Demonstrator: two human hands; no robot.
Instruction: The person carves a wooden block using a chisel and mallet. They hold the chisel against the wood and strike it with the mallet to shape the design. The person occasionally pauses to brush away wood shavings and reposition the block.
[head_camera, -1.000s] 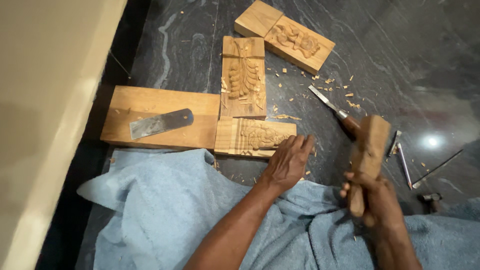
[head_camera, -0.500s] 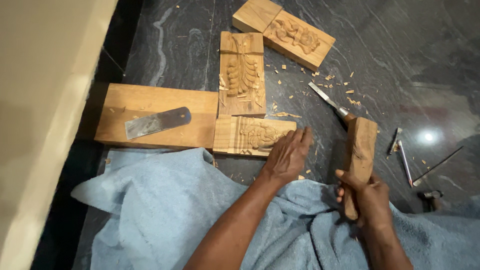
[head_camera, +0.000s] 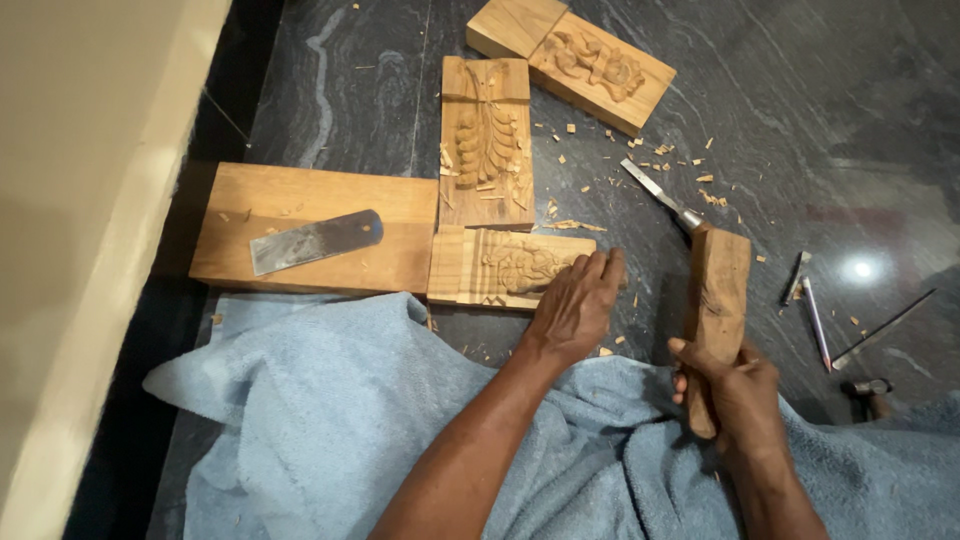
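Observation:
My left hand (head_camera: 577, 305) lies flat on the right end of a small carved wooden block (head_camera: 490, 266) on the dark stone floor. My right hand (head_camera: 733, 390) grips the handle of a wooden mallet (head_camera: 716, 300), held upright just right of that block. A chisel (head_camera: 658, 194) with a metal blade lies on the floor beyond the mallet's head. Another carved block (head_camera: 486, 140) stands lengthwise behind the small one.
A plain plank (head_camera: 310, 200) at the left carries a flat metal blade (head_camera: 312, 241). Two joined carved blocks (head_camera: 575, 58) lie at the back. Thin tools (head_camera: 812, 318) lie at the right. A blue towel (head_camera: 330, 410) covers my lap. Wood chips are scattered about.
The mallet has come down from a raised tilt to upright near the floor. My left hand stays on the small carved block.

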